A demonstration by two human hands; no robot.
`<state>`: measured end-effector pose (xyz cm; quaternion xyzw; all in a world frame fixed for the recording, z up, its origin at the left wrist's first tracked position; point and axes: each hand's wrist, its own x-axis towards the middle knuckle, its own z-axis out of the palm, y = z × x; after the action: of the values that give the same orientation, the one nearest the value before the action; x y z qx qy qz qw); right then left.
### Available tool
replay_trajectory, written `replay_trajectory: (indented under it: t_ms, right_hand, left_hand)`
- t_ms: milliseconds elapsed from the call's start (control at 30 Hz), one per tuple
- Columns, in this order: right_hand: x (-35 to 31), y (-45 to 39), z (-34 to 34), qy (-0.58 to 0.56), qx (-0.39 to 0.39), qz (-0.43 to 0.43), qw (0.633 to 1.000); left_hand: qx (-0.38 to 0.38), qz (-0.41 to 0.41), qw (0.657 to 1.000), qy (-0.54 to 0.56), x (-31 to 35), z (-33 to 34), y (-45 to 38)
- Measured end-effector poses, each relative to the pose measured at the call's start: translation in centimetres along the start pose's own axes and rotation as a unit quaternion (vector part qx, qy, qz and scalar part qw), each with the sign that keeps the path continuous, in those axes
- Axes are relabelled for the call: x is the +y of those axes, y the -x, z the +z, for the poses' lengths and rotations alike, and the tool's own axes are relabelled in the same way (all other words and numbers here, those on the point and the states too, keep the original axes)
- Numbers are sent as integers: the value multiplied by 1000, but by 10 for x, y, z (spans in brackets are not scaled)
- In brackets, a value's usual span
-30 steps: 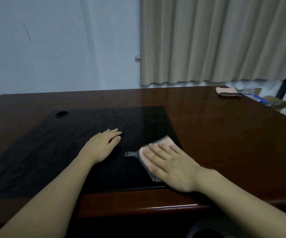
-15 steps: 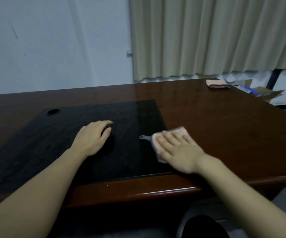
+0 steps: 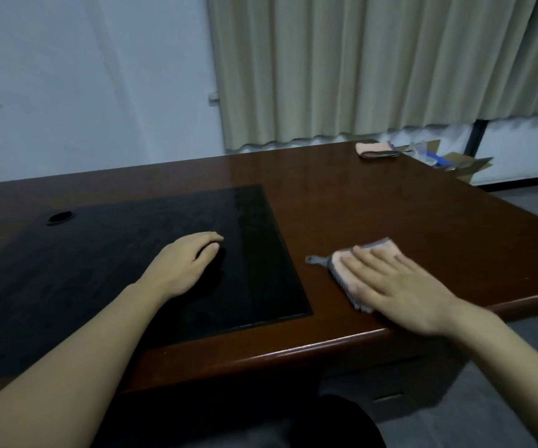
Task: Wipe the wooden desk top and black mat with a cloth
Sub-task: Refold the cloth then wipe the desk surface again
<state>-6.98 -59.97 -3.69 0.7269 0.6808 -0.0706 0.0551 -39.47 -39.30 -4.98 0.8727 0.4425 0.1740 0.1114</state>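
Note:
A dark wooden desk top [image 3: 374, 205] carries a large black mat [image 3: 125, 263] on its left half. My right hand [image 3: 397, 286] presses flat, fingers straight, on a pink cloth with a grey edge [image 3: 342, 270]. The cloth lies on the bare wood just right of the mat's right edge, near the desk's front edge. My left hand [image 3: 183, 263] rests palm down on the mat, fingers relaxed, holding nothing.
A second folded pink cloth [image 3: 377, 149] lies at the desk's far right corner. A round cable hole [image 3: 60, 217] sits at the mat's far left. An open cardboard box [image 3: 458, 164] stands on the floor beyond the right edge. Curtains and wall are behind.
My right hand has slid the cloth rightward, off the black mat and onto the bare wood. My left hand stays resting on the mat.

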Motion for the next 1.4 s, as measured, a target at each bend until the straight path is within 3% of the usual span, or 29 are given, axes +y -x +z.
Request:
replay_trajectory:
  t_ms: [133,300,433,500,667,800,1000,1133,1200,1300,1400]
  right_hand:
    - [-5,-61,-10,-42,-23,42,998]
    - [-92,-72,-4,8,-17,-85,996]
    - [-84,-29,3,-43,8,-169,985]
    - [-51,-22,-2,-47,-1,-151,987]
    - [46,-76,-5,-15,-3,10,1000]
    - [44,-124,-20,-56,-10,95,994]
    - [-47,-130,-21,-14,-21,-60,998]
    - [-31,-85,-10,-32,15,-166,985]
    - [9,-88,-10,-85,43,-115,989]
    - [73,-118,-18,-56,19,53,997]
    - [84,-153,-28,-53,-11,158,986]
  left_hand:
    - [22,-11,1000,-2,-4,-8,9]
    - [30,-19,999,-4,-2,-14,8]
    - [34,-23,999,21,10,-10,-11]
    - [30,-19,999,26,14,-6,-18]
    - [22,-17,999,41,17,5,-18]
    - [13,-13,999,32,13,11,-13]
    - [10,-30,999,22,11,13,-16]
    - [4,-33,999,28,9,14,-17]
    - [4,-33,999,29,8,14,-18]
    - [3,-29,999,26,9,14,-17]
    - [2,-28,999,19,8,14,-20]
